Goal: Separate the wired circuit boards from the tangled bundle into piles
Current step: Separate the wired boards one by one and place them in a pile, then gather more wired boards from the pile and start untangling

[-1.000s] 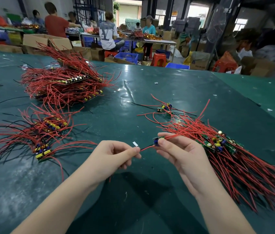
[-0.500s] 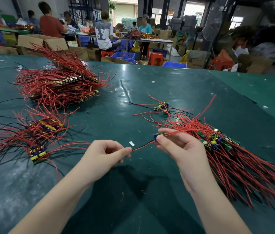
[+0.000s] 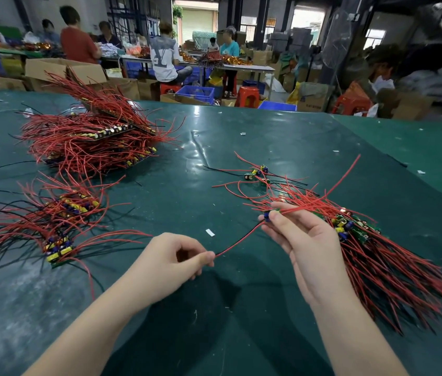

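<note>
The right hand (image 3: 304, 240) pinches a small circuit board (image 3: 270, 214) above the green table (image 3: 214, 164); the left hand (image 3: 171, 256) pinches its red wire (image 3: 237, 244) — drawn between them. The tangled bundle (image 3: 371, 253) lies at three o'clock, sorted piles (image 3: 59, 221) at nine to eleven.

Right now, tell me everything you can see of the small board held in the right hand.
The small circuit board is tiny and green, with a blue cylindrical part at its near end. The right hand pinches it above the green table. Red wires run from it up and right over the tangled bundle. A dark-then-red lead sags leftward to the left hand, which pinches its end.
</note>
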Demonstrator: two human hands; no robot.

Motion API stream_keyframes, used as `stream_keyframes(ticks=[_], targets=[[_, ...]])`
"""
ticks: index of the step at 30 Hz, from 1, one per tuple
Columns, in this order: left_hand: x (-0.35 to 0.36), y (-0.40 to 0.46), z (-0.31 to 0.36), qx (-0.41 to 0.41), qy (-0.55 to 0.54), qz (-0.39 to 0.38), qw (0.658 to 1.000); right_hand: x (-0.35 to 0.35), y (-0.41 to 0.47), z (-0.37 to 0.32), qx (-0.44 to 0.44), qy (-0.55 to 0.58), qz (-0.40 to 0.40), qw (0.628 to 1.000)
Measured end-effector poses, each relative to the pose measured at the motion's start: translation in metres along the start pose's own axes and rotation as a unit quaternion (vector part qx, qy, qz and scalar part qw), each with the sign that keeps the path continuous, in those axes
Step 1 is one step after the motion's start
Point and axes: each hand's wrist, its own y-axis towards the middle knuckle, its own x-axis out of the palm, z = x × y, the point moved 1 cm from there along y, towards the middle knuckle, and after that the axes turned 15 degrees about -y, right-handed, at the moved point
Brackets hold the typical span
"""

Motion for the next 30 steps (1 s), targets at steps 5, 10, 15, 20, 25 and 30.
stream_keyframes(ticks=[5,10,15,20,25,30], targets=[[-0.002,-0.001,0.006,-0.023,-0.164,0.003,0.986,-0.001,0.003,-0.003,0.009,0.061,-0.001,0.998],[0.005,-0.009,0.012,-0.003,-0.101,-0.136,0.986,-0.004,0.005,-0.006,0.039,0.09,-0.011,0.995],[0.007,-0.011,0.012,-0.009,-0.096,-0.168,0.981,-0.002,0.004,-0.004,0.063,0.073,-0.018,0.995],[0.006,-0.012,0.011,0.0,-0.115,-0.178,0.977,-0.008,0.007,-0.005,0.073,0.115,-0.004,0.991],[0.012,-0.012,0.009,-0.015,-0.111,-0.203,0.973,-0.003,0.006,-0.004,0.069,0.084,0.003,0.994],[0.012,-0.011,0.003,0.008,-0.102,-0.165,0.981,-0.035,0.007,-0.029,-0.193,-0.061,0.236,0.95]])
